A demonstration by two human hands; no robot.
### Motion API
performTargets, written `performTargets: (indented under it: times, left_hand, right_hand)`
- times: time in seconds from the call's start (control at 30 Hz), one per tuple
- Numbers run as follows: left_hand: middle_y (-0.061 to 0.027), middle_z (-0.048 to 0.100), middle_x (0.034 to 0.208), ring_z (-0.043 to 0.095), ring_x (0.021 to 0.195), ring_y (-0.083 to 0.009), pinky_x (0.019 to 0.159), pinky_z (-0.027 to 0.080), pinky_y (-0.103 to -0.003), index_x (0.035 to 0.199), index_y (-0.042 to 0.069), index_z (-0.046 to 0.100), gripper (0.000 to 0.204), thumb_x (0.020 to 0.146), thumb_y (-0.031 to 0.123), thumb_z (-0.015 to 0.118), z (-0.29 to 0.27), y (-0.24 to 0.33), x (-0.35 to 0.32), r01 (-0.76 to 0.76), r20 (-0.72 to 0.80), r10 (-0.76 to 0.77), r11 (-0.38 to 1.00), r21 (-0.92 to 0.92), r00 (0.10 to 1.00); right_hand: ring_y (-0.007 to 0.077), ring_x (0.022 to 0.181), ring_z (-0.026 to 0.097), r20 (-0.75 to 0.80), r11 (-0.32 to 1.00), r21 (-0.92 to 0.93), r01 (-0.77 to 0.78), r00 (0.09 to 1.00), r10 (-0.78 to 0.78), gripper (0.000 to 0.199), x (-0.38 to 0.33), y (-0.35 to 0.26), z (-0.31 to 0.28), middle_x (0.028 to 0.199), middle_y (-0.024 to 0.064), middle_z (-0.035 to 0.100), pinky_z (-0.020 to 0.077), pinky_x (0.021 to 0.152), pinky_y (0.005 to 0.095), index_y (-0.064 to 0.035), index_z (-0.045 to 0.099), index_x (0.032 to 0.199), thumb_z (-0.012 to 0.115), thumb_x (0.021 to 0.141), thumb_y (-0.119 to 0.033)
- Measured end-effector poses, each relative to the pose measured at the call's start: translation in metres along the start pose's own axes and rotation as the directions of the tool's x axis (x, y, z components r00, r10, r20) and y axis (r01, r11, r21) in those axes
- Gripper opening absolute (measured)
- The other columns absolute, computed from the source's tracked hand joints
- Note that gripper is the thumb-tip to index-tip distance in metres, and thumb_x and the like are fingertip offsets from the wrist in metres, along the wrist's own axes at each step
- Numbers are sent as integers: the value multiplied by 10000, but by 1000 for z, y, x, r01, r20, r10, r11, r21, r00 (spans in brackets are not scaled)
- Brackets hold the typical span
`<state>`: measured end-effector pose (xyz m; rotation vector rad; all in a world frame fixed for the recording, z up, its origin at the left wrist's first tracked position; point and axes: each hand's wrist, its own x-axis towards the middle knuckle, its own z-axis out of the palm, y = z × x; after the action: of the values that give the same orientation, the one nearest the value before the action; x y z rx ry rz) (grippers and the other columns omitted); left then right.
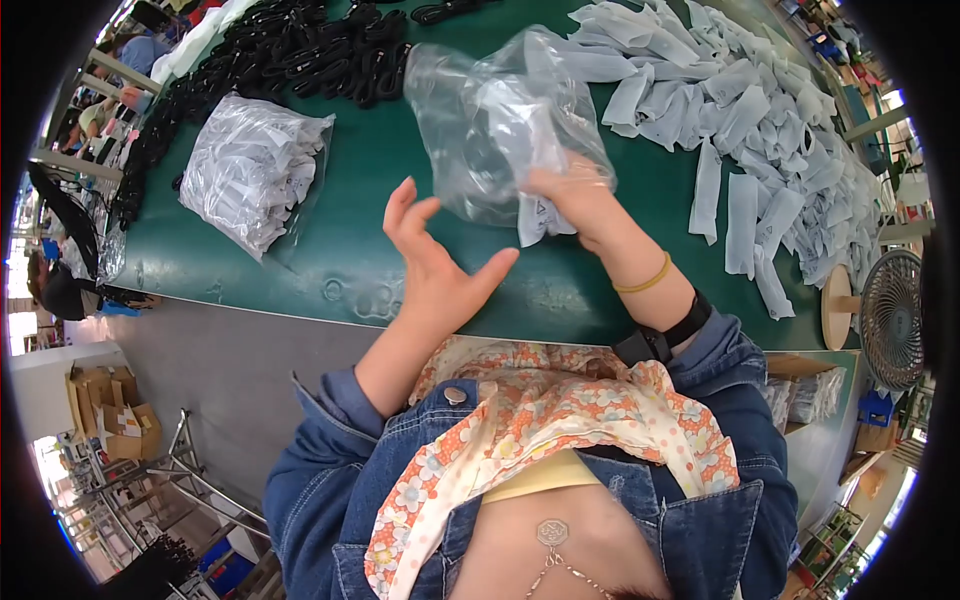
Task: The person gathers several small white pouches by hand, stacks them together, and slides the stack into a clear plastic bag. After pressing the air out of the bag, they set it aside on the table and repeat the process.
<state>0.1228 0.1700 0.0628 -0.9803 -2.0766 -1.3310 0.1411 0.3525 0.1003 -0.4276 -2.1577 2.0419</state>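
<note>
Clear plastic bag (465,140) is overlapping the right hand (578,200), over the green table (370,230); that hand is grasping a frosted packet (540,222); left hand (430,270) is spreading empty fingers near the bag; filled bag (250,175) is lying further left; black cords (320,50) are lying behind; heaped packets (770,140) are spreading rightward.

A large, crumpled, clear plastic bag (450,125) — slightly puffed — is held above the green surface (365,215); a narrow, frosted white packet (538,222) overlaps it, near end showing below the film.
</note>
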Motion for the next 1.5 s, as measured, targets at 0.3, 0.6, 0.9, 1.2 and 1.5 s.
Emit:
performTargets:
  times: [0.3,0.6,0.9,1.2,1.5]
  left_hand:
    - [-133,556,884,602,788,-219,669,479,-348,963,21,521,242,776,77,665,11,-35,35,680,221,-646,659,-321,730]
    - [-125,520,652,549,584,-313,558,452,-375,834,21,516,135,741,46,610,-41,26,-15,354,439,-295,933,-59,849]
    - [-91,515,619,513,553,-268,523,421,-352,730,46,534,118,640,-6,590,-66,12,-63,42,391,-45,999,17,919]
    - [-38,456,569,463,503,-236,536,374,-366,776,54,594,185,642,169,652,-93,-28,-84,-147,271,96,974,172,958]
    - [-30,430,581,432,513,-205,532,316,-350,923,15,638,486,798,473,533,-99,-28,-80,26,289,-55,994,103,956]
  right_hand:
    - [158,818,627,305,876,281,-392,902,306,381,14,5,7,946,64,649,501,695,306,-25,605,1100,676,790,-236]
    - [373,1079,545,-70,224,-974,-32,984,-161,741,65,8,8,1182,223,559,447,895,443,-25,440,1329,663,755,-437]
    - [489,1281,310,-44,105,-994,6,883,-468,621,40,65,52,1414,263,334,284,910,719,-77,424,1367,559,845,-387]
    - [500,1329,260,452,111,-822,559,758,-470,519,-4,53,90,1404,301,326,265,1016,654,-45,507,1285,553,851,-324]
    - [212,869,643,473,940,-260,219,878,-74,377,141,-17,-57,948,112,674,500,760,330,-60,662,1063,583,856,-365]
